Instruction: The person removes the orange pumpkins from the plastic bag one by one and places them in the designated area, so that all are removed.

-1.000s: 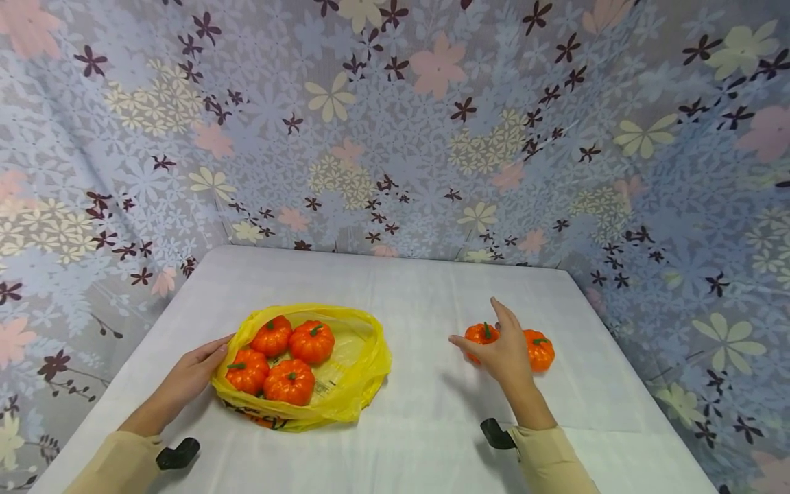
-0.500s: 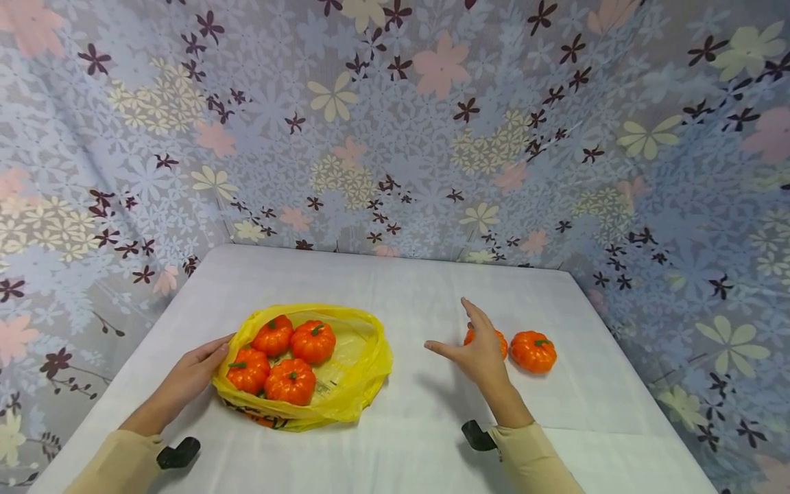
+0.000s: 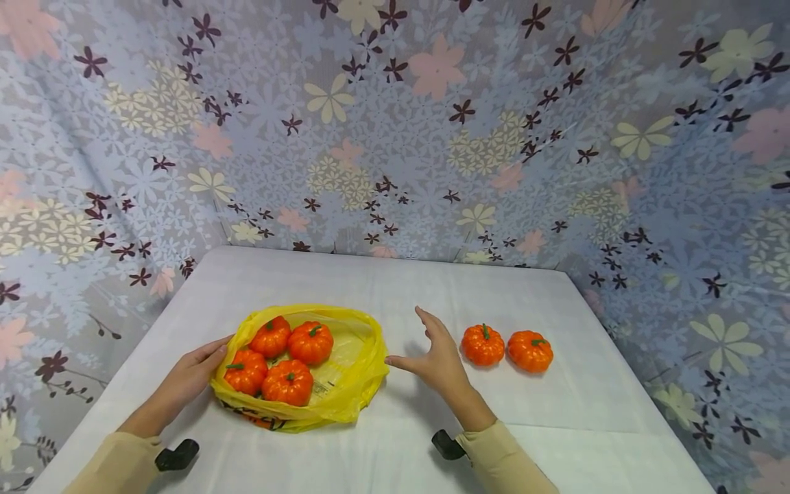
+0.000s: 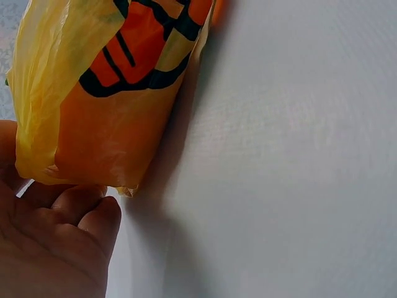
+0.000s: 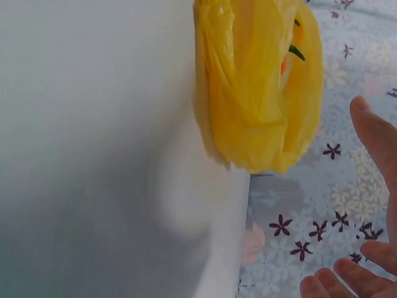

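A yellow plastic bag (image 3: 364, 384) stands on the table with its mouth spread upward and its rim rolled outward. Several small orange pumpkins (image 3: 288, 383) with green stems lie inside, toward its left half. At the left edge of the bag my left hand (image 3: 196, 370) holds its side; the left wrist view shows bent fingers (image 4: 93, 208) against the plastic. My right hand (image 3: 441, 360) hovers just right of the bag, holding nothing, thumb and fingers spread wide. Behind and right of it sit two more pumpkins, one nearer (image 3: 483, 345) and one farther right (image 3: 530, 352).
A white cloth covers the table (image 3: 420, 281). A flowered curtain (image 3: 395, 137) rises behind it and along both sides. Black wrist mounts (image 3: 177, 455) stick out from both sleeves, close above the tabletop.
My right hand has moved left, away from the two pumpkins and toward the bag, uncovering both. My left hand and the bag have stayed in place.
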Demonstrator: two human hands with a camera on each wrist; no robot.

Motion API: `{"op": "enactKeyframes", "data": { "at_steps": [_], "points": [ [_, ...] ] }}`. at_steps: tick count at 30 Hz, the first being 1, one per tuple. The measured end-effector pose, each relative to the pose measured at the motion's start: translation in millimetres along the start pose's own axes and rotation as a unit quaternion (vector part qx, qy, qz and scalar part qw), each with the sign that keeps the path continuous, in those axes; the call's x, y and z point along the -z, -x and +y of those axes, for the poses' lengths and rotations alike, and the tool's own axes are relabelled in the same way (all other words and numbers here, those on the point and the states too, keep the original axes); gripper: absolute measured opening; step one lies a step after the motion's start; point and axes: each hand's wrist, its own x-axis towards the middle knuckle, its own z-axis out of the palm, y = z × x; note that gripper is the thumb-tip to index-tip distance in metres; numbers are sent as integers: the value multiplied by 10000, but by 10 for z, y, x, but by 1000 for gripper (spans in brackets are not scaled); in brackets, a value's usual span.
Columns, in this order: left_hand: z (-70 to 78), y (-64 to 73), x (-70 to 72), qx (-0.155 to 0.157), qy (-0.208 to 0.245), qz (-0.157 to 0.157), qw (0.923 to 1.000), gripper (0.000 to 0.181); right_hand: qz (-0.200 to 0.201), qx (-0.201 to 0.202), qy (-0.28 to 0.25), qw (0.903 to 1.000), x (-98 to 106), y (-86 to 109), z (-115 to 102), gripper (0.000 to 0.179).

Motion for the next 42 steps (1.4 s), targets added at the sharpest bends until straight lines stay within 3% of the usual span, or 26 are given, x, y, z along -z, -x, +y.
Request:
{"op": "enactKeyframes", "data": {
  "at_steps": [20,30,42],
  "points": [
    [11,10,-8,71,-46,-20,10000,76,-576,200,-725,9955,-335,21,-185,106],
    [26,-8,-6,43,-49,-28,10000,77,-712,468,-666,9941,-485,18,-285,105],
    [34,13,-22,137,-83,7,9999,76,-915,331,-931,9909,-614,69,-314,102]
  ]
}}
